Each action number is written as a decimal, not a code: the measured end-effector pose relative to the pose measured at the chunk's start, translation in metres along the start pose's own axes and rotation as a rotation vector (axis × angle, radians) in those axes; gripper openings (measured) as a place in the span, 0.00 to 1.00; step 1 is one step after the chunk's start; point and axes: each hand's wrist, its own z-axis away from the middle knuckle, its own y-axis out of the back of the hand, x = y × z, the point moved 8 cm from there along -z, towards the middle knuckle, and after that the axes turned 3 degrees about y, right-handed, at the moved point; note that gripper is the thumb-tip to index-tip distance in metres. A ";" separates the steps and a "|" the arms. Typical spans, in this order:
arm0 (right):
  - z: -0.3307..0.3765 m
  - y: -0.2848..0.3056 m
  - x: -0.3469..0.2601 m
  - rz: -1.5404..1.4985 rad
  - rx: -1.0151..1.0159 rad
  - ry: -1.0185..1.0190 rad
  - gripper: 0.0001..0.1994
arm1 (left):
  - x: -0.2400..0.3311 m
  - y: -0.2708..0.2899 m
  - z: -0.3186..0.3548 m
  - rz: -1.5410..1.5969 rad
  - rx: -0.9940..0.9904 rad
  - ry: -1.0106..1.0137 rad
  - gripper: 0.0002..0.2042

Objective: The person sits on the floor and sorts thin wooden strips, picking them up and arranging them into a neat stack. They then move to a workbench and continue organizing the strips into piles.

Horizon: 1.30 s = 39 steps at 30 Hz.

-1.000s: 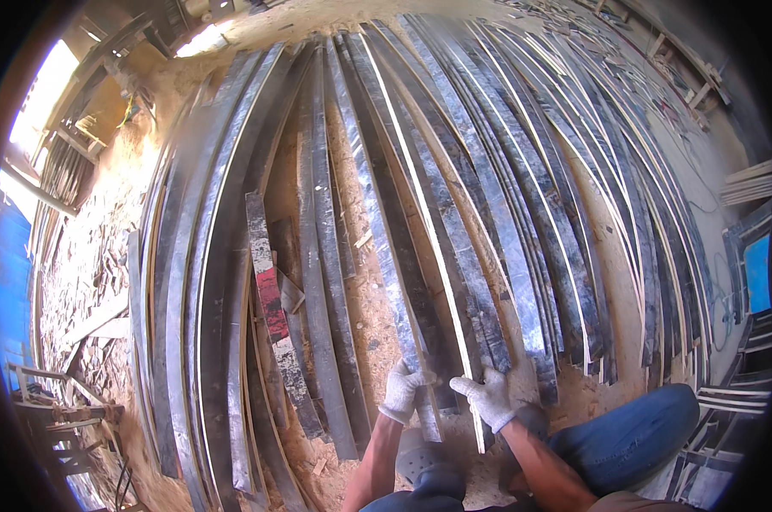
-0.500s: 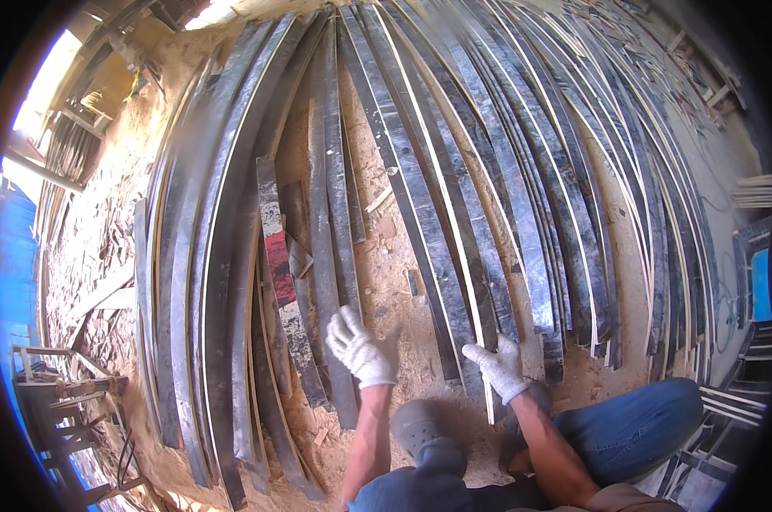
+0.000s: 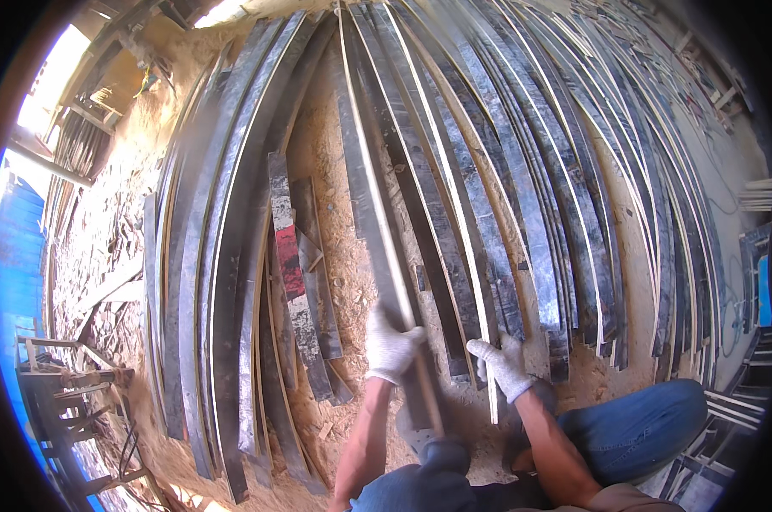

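Observation:
My left hand (image 3: pixel 392 348), in a white work glove, is closed round the near part of a long dark wooden strip (image 3: pixel 376 213) with a pale edge. This strip slants away to the far middle, and its near end is blurred over my shoe. My right hand (image 3: pixel 504 365), gloved the same way, is closed at the near end of another long dark strip (image 3: pixel 459 230) with a pale edge; its fingers are partly hidden. To the left of my left hand lies a shorter strip (image 3: pixel 289 256) with a red patch, beside a short dark piece (image 3: pixel 326 299).
Several dark strips (image 3: pixel 232 188) fan out on the left, and more strips (image 3: pixel 539 205) lie on the right. Wood scraps (image 3: pixel 96 247) cover the far-left ground. A wooden frame (image 3: pixel 62 375) stands at the left edge. My bent knee (image 3: pixel 650 427) is at lower right.
My left hand has gone from open to gripping a strip, which has shifted right and turned its pale edge up. My right hand stays by the same strip end.

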 end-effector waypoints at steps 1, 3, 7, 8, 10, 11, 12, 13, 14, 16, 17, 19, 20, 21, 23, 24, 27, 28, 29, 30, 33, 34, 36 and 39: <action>0.004 0.002 0.000 -0.036 -0.009 -0.088 0.17 | 0.008 -0.022 0.002 0.189 -0.075 -0.032 0.49; 0.004 0.009 -0.022 0.052 0.103 0.136 0.17 | 0.039 -0.056 0.014 0.578 -0.305 0.054 0.48; -0.002 0.021 -0.020 0.176 0.047 -0.005 0.19 | 0.051 -0.072 0.014 0.590 -0.177 -0.163 0.39; -0.002 0.029 -0.022 0.237 0.067 -0.034 0.20 | 0.052 -0.077 0.007 0.653 -0.263 -0.101 0.34; -0.001 0.024 -0.021 0.049 0.050 0.018 0.19 | 0.053 -0.065 -0.017 0.430 -0.276 -0.146 0.21; -0.001 -0.004 -0.024 -0.030 -0.030 0.046 0.19 | 0.011 -0.051 -0.058 0.398 -0.102 -0.260 0.16; -0.001 0.007 -0.018 0.022 0.029 0.046 0.19 | 0.059 -0.030 -0.066 -0.132 0.144 -0.443 0.18; -0.002 -0.002 -0.020 0.101 0.043 0.064 0.18 | 0.051 -0.008 -0.093 -0.314 0.320 -0.286 0.27; -0.003 0.007 -0.014 0.145 0.086 0.061 0.17 | 0.064 -0.003 -0.118 -0.429 0.230 -0.107 0.40; -0.007 0.010 -0.010 0.216 0.123 0.097 0.17 | 0.065 0.011 -0.161 -0.493 0.258 0.066 0.53; -0.007 0.013 -0.011 0.241 0.147 0.132 0.18 | 0.068 0.011 -0.177 -0.533 0.275 0.042 0.51; -0.005 0.016 -0.013 0.266 0.175 0.164 0.18 | 0.070 0.011 -0.197 -0.621 0.300 0.004 0.48; -0.002 0.017 -0.016 0.265 0.179 0.169 0.18 | 0.067 0.011 -0.205 -0.546 0.198 0.060 0.43; 0.002 0.027 -0.018 0.268 0.208 0.171 0.18 | 0.087 0.008 -0.197 -0.463 0.077 0.102 0.38; 0.006 0.020 -0.026 0.161 0.164 0.025 0.16 | 0.061 0.022 -0.205 -0.420 0.055 0.108 0.22; 0.009 0.029 -0.030 0.211 0.211 -0.015 0.16 | 0.052 0.012 -0.193 -0.344 -0.040 0.186 0.20; 0.001 0.057 -0.018 0.302 0.271 0.012 0.19 | 0.019 0.010 -0.144 -0.008 0.002 0.201 0.18; 0.000 0.055 -0.018 0.303 0.275 0.002 0.19 | -0.001 0.021 -0.115 0.028 0.088 0.252 0.19; -0.002 0.052 -0.017 0.306 0.275 -0.007 0.18 | -0.042 0.019 -0.099 0.047 0.038 0.319 0.25; 0.001 0.054 -0.020 0.316 0.279 -0.031 0.17 | -0.026 0.021 -0.059 0.021 0.019 0.373 0.27; 0.001 0.035 -0.022 0.207 0.227 0.067 0.15 | -0.047 0.050 0.013 -0.103 0.204 0.380 0.25; 0.006 0.029 -0.022 0.146 0.226 0.033 0.14 | -0.053 0.060 0.033 -0.079 0.242 0.388 0.24; 0.012 0.014 -0.019 0.070 0.219 -0.004 0.12 | -0.078 0.082 0.061 -0.060 0.358 0.405 0.18; 0.024 0.003 -0.011 0.065 0.213 0.008 0.12 | -0.086 0.129 0.076 -0.240 0.658 0.258 0.28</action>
